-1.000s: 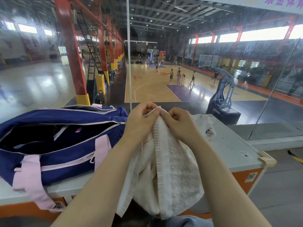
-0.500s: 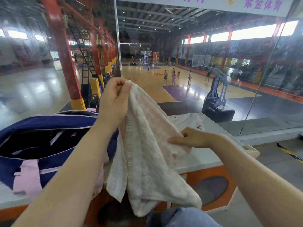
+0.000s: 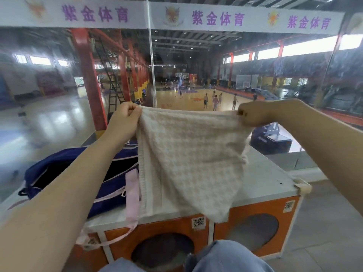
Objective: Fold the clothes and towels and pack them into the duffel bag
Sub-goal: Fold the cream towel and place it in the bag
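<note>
Towel (image 3: pixel 188 160) is up in the air in the head view, stretched out between the person's two hands, so this looks like the spread-it-out bit before a fold. Left hand (image 3: pixel 124 116) has its fingers curled tight and pinches one top corner; right hand (image 3: pixel 253 114) does the same at the other corner, fingers bunched round the edge. Between the two sets of fingers the top hem runs fairly taut, and below them the cloth hangs down to a slanted point, so it isn't hanging square.

Handling guess: it's a light, floppy waffle-type cloth, no stiffness at all, not slippery, nothing to break. It'll sag wherever it isn't held, so the corners are the right spots to hold, and the fold probably means bringing the two pinched corners together.

Below the left hand's fingers sits the duffel bag (image 3: pixel 78 173), navy with pink straps, zipper open, on a grey-topped cabinet (image 3: pixel 265 181). Towel's lower part hangs just in front of the bag's near end and the cabinet top; whether it touches them is hard to tell.
</note>
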Available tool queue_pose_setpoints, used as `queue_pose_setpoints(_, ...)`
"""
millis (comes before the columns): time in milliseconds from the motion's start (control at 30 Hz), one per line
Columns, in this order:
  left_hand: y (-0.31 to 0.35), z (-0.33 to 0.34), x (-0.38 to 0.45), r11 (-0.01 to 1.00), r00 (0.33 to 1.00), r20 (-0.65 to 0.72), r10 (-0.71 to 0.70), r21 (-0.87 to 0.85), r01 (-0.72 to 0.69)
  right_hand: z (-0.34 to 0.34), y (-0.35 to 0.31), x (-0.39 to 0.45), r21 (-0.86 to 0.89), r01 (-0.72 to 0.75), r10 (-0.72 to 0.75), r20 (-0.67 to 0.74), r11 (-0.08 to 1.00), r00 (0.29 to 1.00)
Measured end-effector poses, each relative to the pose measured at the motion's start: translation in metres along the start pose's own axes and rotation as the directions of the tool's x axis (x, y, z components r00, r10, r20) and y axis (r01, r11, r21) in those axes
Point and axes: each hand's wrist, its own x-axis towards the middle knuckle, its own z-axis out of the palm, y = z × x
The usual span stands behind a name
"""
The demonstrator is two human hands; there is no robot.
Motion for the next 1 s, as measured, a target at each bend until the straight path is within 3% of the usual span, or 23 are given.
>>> queue_pose_setpoints(133,0.017,-0.006,0.013,0.996,0.999,-0.006,-0.037,-0.078,0.036,-0.037,0.004,0.004,0.066,-0.007,0.026,-0.295,0.998,0.955)
queue_pose_setpoints(267,0.025,-0.021,0.021,0.993,0.996,-0.049,-0.070,-0.104,0.064,-0.053,0.003,0.003,-0.008,-0.028,0.019,-0.555,1.000,0.831)
queue_pose_setpoints(433,0.038,-0.035,0.028,0.997,0.987,-0.160,0.028,-0.070,-0.040,-0.062,-0.005,-0.010,-0.031,0.047,-0.055,-0.714,0.998,0.698)
queue_pose_setpoints(500,0.048,-0.038,0.029,0.996,0.987,-0.138,0.082,-0.014,-0.085,-0.065,-0.004,-0.016,0.009,0.026,-0.008,-0.797,1.000,0.604)
queue_pose_setpoints(533,0.051,-0.040,0.030,0.994,0.985,-0.140,0.103,-0.014,-0.106,-0.066,-0.002,-0.017,0.028,0.016,0.013,-0.807,0.999,0.590)
queue_pose_setpoints(633,0.059,-0.043,0.035,0.993,0.980,-0.169,0.107,-0.022,-0.113,-0.065,0.001,-0.020,0.019,0.033,-0.012,-0.656,0.999,0.754)
queue_pose_setpoints(733,0.058,-0.038,0.037,0.994,0.979,-0.176,0.103,-0.018,-0.108,-0.060,0.003,-0.020,0.158,0.060,0.070,-0.703,0.986,0.708)
queue_pose_setpoints(800,0.056,-0.033,0.034,0.993,0.986,-0.121,0.111,0.052,-0.105,-0.057,0.000,-0.020,0.164,0.059,0.062,-0.644,0.985,0.763)
queue_pose_setpoints(900,0.049,-0.031,0.035,0.994,0.979,-0.179,0.102,-0.023,-0.108,-0.054,0.001,-0.018,0.236,0.079,0.104,-0.673,0.968,0.732)
queue_pose_setpoints(967,0.047,-0.032,0.035,0.995,0.975,-0.210,0.078,-0.042,-0.089,-0.051,-0.001,-0.017,0.214,0.091,0.064,-0.621,0.972,0.781)
queue_pose_setpoints(1000,0.045,-0.032,0.036,0.996,0.977,-0.198,0.081,-0.017,-0.086,-0.050,-0.001,-0.016,0.229,0.109,0.068,-0.649,0.967,0.758)
